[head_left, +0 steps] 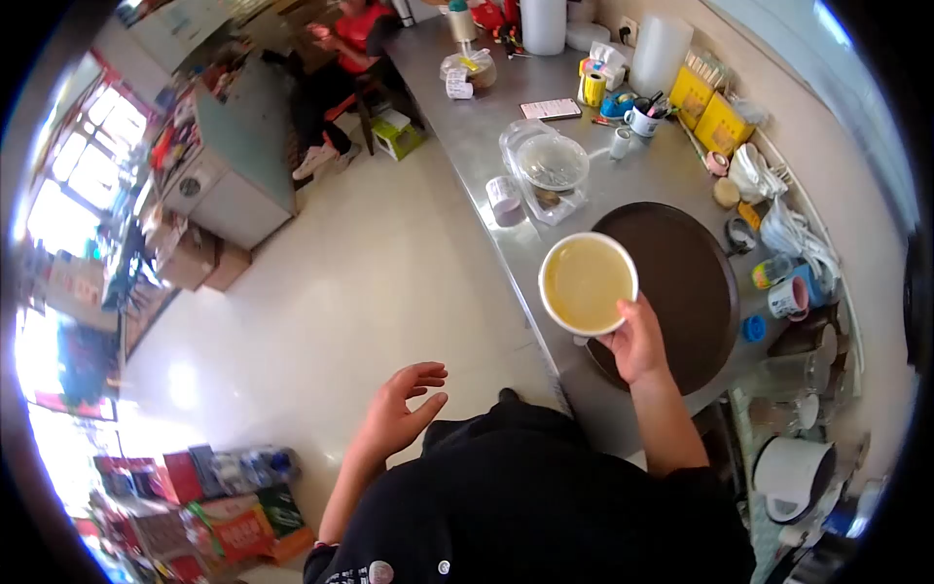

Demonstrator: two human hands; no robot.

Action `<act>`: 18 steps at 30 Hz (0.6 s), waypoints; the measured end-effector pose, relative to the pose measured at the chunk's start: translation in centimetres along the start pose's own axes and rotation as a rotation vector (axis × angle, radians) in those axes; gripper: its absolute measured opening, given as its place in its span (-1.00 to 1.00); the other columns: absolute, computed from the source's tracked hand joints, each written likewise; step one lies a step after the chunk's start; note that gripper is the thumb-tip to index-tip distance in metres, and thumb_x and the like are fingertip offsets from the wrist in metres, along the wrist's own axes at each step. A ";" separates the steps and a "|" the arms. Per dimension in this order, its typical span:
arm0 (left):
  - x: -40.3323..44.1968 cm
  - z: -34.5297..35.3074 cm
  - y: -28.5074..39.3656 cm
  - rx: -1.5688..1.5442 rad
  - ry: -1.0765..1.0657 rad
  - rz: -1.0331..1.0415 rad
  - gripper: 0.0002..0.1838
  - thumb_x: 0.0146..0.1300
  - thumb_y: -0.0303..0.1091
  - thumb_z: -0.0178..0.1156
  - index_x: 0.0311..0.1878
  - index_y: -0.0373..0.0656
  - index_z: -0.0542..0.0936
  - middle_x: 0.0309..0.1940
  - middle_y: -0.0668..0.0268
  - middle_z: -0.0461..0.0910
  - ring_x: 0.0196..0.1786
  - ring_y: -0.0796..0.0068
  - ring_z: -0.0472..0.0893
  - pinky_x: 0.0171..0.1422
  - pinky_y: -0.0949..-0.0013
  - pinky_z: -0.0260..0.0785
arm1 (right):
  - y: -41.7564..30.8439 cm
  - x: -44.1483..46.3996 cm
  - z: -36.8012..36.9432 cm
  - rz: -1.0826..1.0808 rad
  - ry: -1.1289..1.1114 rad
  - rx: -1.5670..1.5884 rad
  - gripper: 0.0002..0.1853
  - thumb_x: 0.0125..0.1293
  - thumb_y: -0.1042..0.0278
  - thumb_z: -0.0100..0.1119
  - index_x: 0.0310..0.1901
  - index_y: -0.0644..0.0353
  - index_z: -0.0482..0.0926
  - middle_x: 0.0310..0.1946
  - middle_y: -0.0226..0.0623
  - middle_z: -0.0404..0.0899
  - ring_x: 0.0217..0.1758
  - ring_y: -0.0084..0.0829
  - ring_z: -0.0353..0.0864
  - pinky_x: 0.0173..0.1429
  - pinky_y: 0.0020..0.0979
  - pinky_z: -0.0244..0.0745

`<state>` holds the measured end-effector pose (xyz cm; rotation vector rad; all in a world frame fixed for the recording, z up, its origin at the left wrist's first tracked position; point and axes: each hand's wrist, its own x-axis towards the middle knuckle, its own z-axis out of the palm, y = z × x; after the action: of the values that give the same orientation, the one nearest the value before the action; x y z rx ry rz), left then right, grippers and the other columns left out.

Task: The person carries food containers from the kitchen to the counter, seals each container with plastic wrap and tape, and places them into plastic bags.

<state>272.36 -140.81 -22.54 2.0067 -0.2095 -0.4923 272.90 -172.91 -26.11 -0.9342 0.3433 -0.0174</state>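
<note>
Above dark round tray (681,292) on metal desk (467,127), right hand (639,341) grips white-rimmed bowl (587,284), fingers around rim; left hand (399,409) empty, fingers loosely curled.

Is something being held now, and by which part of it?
The right hand holds the bowl of yellowish liquid by its near rim and side; the left hand holds nothing.

Lit brightly from the left, through windows (58,209) blown out to white. Gleaming in white patches on the pale floor (321,253) and more softly along the metal counter (452,112). Bowed strongly towards the edges, with blue fringing and black corners. Fairly clear near the middle, softer at far left.
</note>
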 end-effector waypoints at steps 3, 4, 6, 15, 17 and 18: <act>5.6 -3.8 -1.9 -0.027 -0.026 0.012 -0.66 0.14 -0.44 0.17 0.00 -0.27 0.46 -0.10 0.21 0.56 -0.01 0.40 0.55 0.11 0.34 0.38 | 0.2 4.4 2.1 -0.036 0.076 0.029 -0.48 0.17 0.23 0.01 0.17 0.20 0.24 -0.02 -0.23 0.44 0.00 -0.36 0.50 0.04 -0.25 0.45; 7.4 -4.9 -2.6 -0.058 0.002 0.055 -0.68 0.14 -0.46 0.17 -0.01 -0.28 0.47 -0.11 0.20 0.56 -0.02 0.41 0.56 0.10 0.35 0.39 | 0.1 5.6 2.7 -0.039 0.113 0.024 -0.47 0.17 0.22 0.01 0.17 0.19 0.24 -0.02 -0.22 0.44 0.01 -0.36 0.50 0.04 -0.25 0.44; 11.1 -6.8 -3.5 -0.150 0.041 0.111 -0.75 0.14 -0.53 0.15 -0.08 -0.30 0.49 -0.17 0.21 0.58 -0.06 0.44 0.58 0.07 0.38 0.41 | -0.3 7.4 4.2 -0.055 0.164 0.012 -0.47 0.18 0.18 0.01 0.18 0.17 0.25 0.00 -0.21 0.45 0.02 -0.33 0.49 0.06 -0.22 0.42; 29.3 -10.5 0.9 -0.087 -0.384 0.421 -0.60 0.03 -0.44 0.26 -0.03 -0.27 0.46 -0.10 0.15 0.52 -0.01 0.33 0.54 0.07 0.34 0.42 | 1.6 11.4 10.0 -0.169 0.525 0.033 -0.50 0.22 0.09 -0.08 0.14 0.17 0.28 0.01 -0.23 0.46 0.02 -0.32 0.49 0.03 -0.27 0.42; 32.1 -8.9 1.9 0.018 -0.482 0.513 -0.48 -0.02 -0.38 0.31 0.05 -0.26 0.42 -0.02 0.10 0.48 0.07 0.24 0.49 0.12 0.29 0.39 | 3.1 12.3 9.4 -0.185 0.509 0.055 -0.49 0.22 0.09 -0.07 0.15 0.16 0.27 0.02 -0.23 0.46 0.04 -0.32 0.48 0.03 -0.27 0.42; 33.7 -7.5 2.4 0.065 -0.468 0.654 -0.35 -0.07 -0.32 0.35 0.13 -0.24 0.35 0.05 0.06 0.41 0.14 0.17 0.42 0.19 0.24 0.32 | 3.4 13.0 9.2 -0.208 0.477 0.098 -0.48 0.21 0.10 -0.06 0.16 0.16 0.27 0.02 -0.24 0.46 0.06 -0.32 0.47 0.03 -0.27 0.42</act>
<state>306.04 -147.74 -25.92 1.7216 -1.1365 -0.5184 287.45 -165.75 -27.48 -0.8590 0.6779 -0.4496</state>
